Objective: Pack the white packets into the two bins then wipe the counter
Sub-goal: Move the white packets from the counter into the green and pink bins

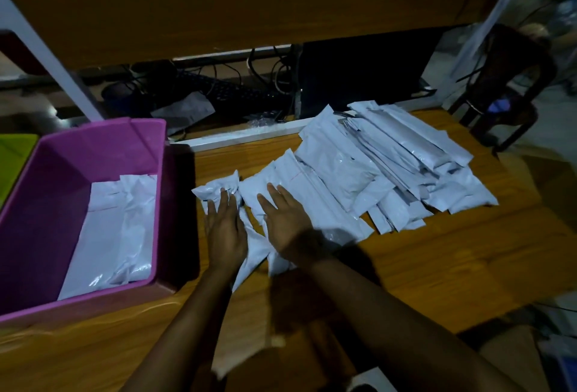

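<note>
A spread of several white packets (374, 157) lies across the wooden counter (452, 260), right of centre. My left hand (225, 229) rests flat on a small white packet (215, 188) at the pile's left end, fingers apart. My right hand (285, 220) lies flat on the neighbouring white packet (249, 187), fingers spread. Neither hand has closed around a packet. A pink bin (93, 145) stands at the left with a few white packets (115, 235) lying in its bottom. A green bin (14, 157) shows only as a sliver at the far left edge.
Behind the counter a lower shelf holds a black keyboard (231, 92), tangled cables and a dark monitor (359, 73). A wooden panel (218, 1) overhangs the back. A dark chair (505, 85) stands at the right past the counter's edge.
</note>
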